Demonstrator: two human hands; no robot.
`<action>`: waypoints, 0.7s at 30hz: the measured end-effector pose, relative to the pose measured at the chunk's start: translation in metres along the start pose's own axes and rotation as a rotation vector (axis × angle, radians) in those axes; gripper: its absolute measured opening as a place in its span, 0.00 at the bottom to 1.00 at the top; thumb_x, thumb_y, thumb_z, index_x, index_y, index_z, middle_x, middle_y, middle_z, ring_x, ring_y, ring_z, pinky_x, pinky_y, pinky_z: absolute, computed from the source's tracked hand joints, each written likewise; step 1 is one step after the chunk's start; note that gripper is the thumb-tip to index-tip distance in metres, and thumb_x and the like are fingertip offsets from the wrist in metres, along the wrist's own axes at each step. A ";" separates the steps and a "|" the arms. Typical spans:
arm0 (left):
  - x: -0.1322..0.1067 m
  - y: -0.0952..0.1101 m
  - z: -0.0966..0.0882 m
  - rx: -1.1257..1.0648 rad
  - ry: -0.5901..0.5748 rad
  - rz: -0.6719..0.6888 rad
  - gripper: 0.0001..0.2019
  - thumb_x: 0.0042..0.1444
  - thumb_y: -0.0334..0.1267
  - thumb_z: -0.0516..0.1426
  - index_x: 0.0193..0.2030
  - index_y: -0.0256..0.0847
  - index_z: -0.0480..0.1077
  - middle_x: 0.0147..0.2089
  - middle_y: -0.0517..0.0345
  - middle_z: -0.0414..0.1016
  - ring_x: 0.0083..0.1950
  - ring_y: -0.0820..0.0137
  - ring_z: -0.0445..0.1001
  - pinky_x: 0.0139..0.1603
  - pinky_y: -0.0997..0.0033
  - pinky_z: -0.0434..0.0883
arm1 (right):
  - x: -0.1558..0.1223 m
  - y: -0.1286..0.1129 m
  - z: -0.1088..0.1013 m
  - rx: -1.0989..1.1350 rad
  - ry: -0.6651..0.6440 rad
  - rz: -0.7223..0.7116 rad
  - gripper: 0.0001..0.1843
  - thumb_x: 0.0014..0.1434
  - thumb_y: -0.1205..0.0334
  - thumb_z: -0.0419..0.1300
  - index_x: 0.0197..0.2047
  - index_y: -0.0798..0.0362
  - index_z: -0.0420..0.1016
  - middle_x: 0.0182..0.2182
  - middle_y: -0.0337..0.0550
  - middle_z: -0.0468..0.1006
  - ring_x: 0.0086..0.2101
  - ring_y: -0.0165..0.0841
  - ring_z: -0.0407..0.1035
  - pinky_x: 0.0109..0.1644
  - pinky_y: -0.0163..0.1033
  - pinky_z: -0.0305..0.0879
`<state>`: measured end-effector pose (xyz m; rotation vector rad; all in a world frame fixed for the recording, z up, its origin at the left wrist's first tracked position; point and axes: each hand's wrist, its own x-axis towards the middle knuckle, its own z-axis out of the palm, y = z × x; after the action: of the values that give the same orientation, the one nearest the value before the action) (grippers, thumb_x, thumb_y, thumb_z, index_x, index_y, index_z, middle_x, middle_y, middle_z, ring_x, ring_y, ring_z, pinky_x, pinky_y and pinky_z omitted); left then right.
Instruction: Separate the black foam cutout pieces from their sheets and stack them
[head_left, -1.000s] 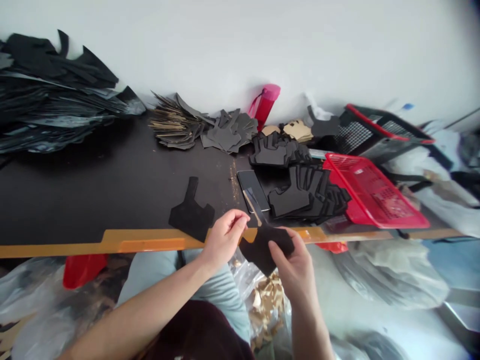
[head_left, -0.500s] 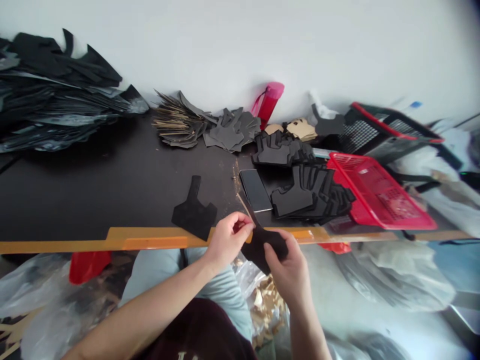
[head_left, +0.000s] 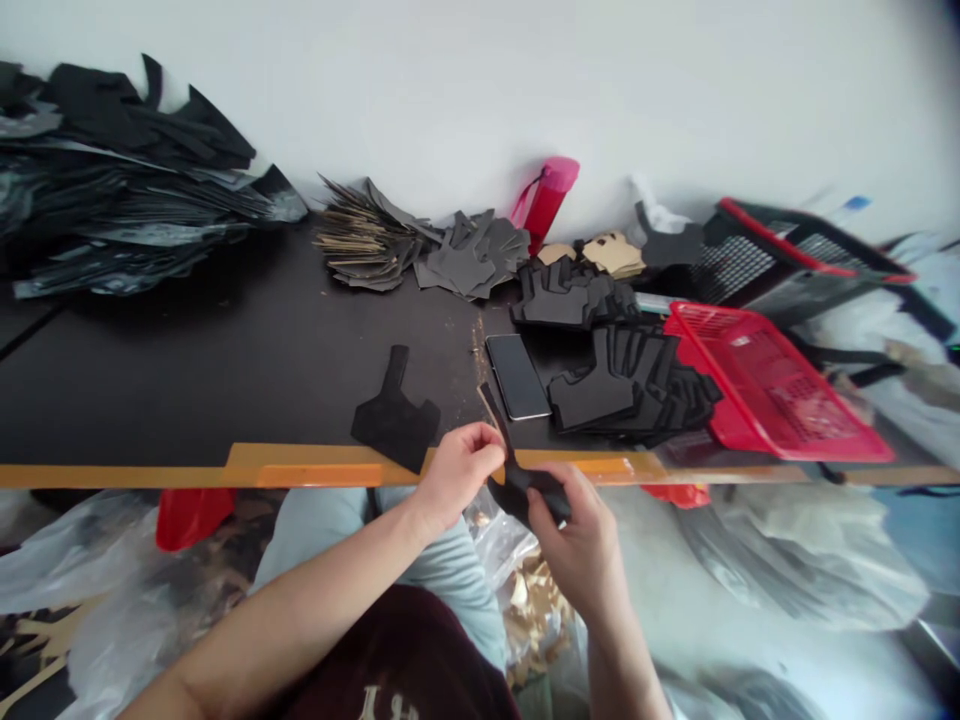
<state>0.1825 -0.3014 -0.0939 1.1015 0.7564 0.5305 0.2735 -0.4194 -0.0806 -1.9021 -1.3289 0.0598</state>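
My left hand (head_left: 466,470) is closed in a pinch at the base of the narrow strip of a black cut-out piece (head_left: 513,492). My right hand (head_left: 581,525) grips the wide part of this piece, thumb on top and fingers behind. A thin tan edge shows along the strip, which points up toward the phone. The piece is held over the table's front edge. To the left, another black cut-out piece (head_left: 397,415) of similar shape lies flat, its lower corner over the orange-taped edge (head_left: 300,465). What is between my left fingertips is partly hidden.
Right of my hands are a phone (head_left: 517,377), stacked black pieces (head_left: 600,385) and a red basket (head_left: 787,385). Grey pieces (head_left: 465,255), a pink-red case (head_left: 549,200) and a large black pile (head_left: 135,190) line the wall. Tan scraps (head_left: 536,605) lie below.
The wide part of the held piece has tilted or curled in my right hand and shows less of its face. My left hand keeps its pinch. The whole view has shifted slightly.
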 end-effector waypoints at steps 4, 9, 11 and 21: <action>-0.003 0.002 0.000 -0.080 -0.017 -0.025 0.02 0.39 0.32 0.52 0.20 0.39 0.60 0.17 0.67 0.57 0.22 0.79 0.53 0.24 0.75 0.49 | -0.001 0.000 -0.001 -0.036 0.013 -0.001 0.09 0.57 0.70 0.53 0.40 0.52 0.69 0.33 0.38 0.74 0.35 0.27 0.70 0.39 0.30 0.66; -0.007 0.007 -0.002 -0.231 -0.099 -0.107 0.05 0.40 0.33 0.54 0.19 0.39 0.60 0.17 0.65 0.58 0.23 0.77 0.56 0.27 0.74 0.53 | -0.004 0.013 -0.012 -0.119 0.049 0.059 0.09 0.57 0.66 0.53 0.41 0.51 0.70 0.34 0.40 0.75 0.36 0.30 0.70 0.40 0.33 0.67; -0.010 0.009 -0.003 -0.245 -0.133 -0.126 0.06 0.41 0.33 0.55 0.19 0.38 0.60 0.18 0.64 0.59 0.23 0.77 0.56 0.27 0.73 0.53 | -0.011 0.025 -0.023 -0.127 0.052 0.138 0.09 0.57 0.63 0.54 0.42 0.51 0.70 0.35 0.40 0.76 0.36 0.31 0.71 0.41 0.35 0.67; -0.019 -0.039 0.041 0.250 -0.378 -0.226 0.03 0.45 0.37 0.49 0.25 0.41 0.57 0.22 0.64 0.56 0.24 0.75 0.57 0.28 0.73 0.56 | -0.115 0.114 -0.143 -0.316 0.123 0.889 0.26 0.46 0.44 0.57 0.44 0.51 0.72 0.28 0.43 0.77 0.30 0.40 0.72 0.33 0.40 0.66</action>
<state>0.2028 -0.3536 -0.1146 1.2815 0.6127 0.0308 0.3748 -0.6088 -0.0987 -2.5846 -0.3385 0.1829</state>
